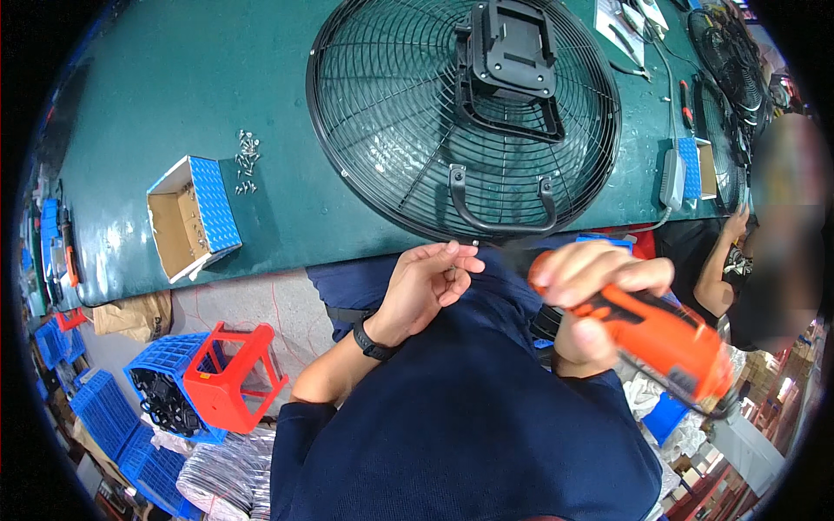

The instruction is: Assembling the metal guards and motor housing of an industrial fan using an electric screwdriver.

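Note:
A black wire-guarded fan (391, 122) lies on the green table, its black base bracket (512, 52) and curved handle (499, 224) facing up. My left hand (426, 286) is just below the fan's near rim, thumb and index finger pinched and the other fingers curled. A small silver screw (475, 244) shows at its fingertips. My right hand (599, 291) is wrapped round an orange electric screwdriver (678, 347), slightly blurred. The thin bit points left toward the screw and my left fingertips; its exact contact is too blurred to tell.
Loose screws (248, 156) lie beside an open blue-sided cardboard box (217, 208) on the green table (104, 200). A red stool (230, 373) and blue crates (109, 408) stand at lower left. Pliers (627, 43) and a grey power adapter (671, 178) lie right. Another person (717, 286) is at far right.

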{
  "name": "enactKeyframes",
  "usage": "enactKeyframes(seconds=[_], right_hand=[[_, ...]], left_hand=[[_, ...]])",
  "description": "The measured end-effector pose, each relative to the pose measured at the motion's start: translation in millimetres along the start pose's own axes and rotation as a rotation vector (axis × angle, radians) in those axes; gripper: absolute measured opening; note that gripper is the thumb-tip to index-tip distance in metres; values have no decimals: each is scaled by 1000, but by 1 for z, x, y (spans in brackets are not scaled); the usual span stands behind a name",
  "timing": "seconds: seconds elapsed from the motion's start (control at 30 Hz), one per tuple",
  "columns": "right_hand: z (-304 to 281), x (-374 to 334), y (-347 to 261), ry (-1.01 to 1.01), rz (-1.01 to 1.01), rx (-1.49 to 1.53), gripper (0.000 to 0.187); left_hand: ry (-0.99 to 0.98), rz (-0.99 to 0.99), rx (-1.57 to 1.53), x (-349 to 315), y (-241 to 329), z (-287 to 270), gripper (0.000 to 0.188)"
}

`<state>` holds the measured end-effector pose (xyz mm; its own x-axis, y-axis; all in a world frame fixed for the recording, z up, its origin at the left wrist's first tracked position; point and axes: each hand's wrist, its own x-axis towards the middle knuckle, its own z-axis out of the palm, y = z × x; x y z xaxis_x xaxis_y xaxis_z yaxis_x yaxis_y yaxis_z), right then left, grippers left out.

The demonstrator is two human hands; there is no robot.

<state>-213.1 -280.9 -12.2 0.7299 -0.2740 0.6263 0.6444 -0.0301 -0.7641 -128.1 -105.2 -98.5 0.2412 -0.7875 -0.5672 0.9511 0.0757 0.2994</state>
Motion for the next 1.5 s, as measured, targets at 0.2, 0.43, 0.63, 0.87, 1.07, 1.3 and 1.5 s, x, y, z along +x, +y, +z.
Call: enactKeyframes(seconds=[0.2,0.43,0.63,0.87,1.07,1.3,1.5], right_hand=[[-77,-3,-52,396,-171,-271,44],[-128,-16,8,910,-22,-509,33],[-142,-7,0,987,17,-469,29],[-151,-9,6,956,75,-443,32],[-150,-11,6,980,83,-388,33],[-146,-2,4,947,134,-441,33],[-146,-3,6,963,121,-478,34]], left_hand=[[-79,84,107,-9,11,7,26],[-96,259,197,-8,17,35,32],[-130,268,227,3,20,53,33],[42,332,419,7,26,62,22],[103,331,532,-11,80,40,19],[294,715,506,-10,138,15,18],[218,725,422,-5,128,-1,26]])
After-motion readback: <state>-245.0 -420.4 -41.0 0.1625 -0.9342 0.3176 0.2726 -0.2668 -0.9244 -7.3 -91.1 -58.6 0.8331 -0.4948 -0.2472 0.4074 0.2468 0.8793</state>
